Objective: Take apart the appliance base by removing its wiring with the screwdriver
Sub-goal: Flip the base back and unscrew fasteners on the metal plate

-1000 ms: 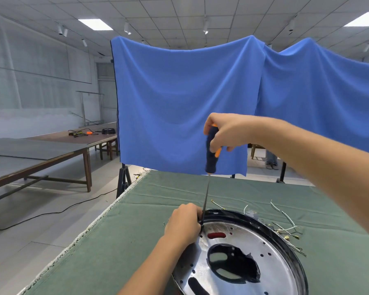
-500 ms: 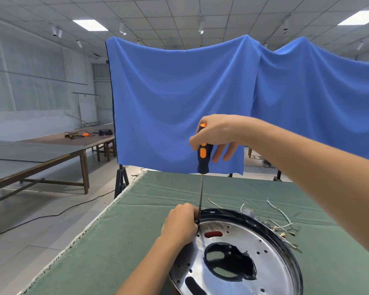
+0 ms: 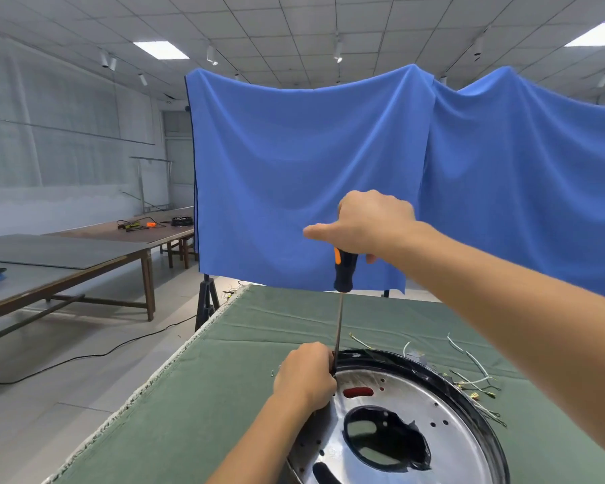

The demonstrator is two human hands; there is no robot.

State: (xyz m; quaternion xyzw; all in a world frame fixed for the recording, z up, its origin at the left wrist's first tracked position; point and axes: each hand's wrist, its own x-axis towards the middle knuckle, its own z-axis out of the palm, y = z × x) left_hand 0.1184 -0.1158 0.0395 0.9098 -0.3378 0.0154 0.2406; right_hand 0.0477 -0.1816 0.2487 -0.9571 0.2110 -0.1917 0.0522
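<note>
The round appliance base (image 3: pixel 444 413), shiny metal with a black rim and a dark centre hole, lies on the green table cover at the bottom right. My left hand (image 3: pixel 306 377) grips its near-left rim, fingers curled over the edge. A screwdriver (image 3: pixel 344 270) with a black and orange handle stands upright, its thin shaft reaching down to the rim beside my left fingers. My right hand (image 3: pixel 367 221) holds the top of the handle, with the index finger stretched out to the left. Loose white and green wires (image 3: pixel 474 375) lie on the cloth beyond the base.
The green table cover (image 3: pixel 206 396) ends in a frayed white edge on the left, with floor beyond. A blue cloth (image 3: pixel 329 169) hangs behind the table. Long wooden tables (image 3: pixel 84 253) with tools stand at the left. A black cable (image 3: pixel 84 358) runs across the floor.
My right hand has turned on the screwdriver handle; its index finger now sticks out to the left. The left hand stays on the rim. The view has shifted slightly.
</note>
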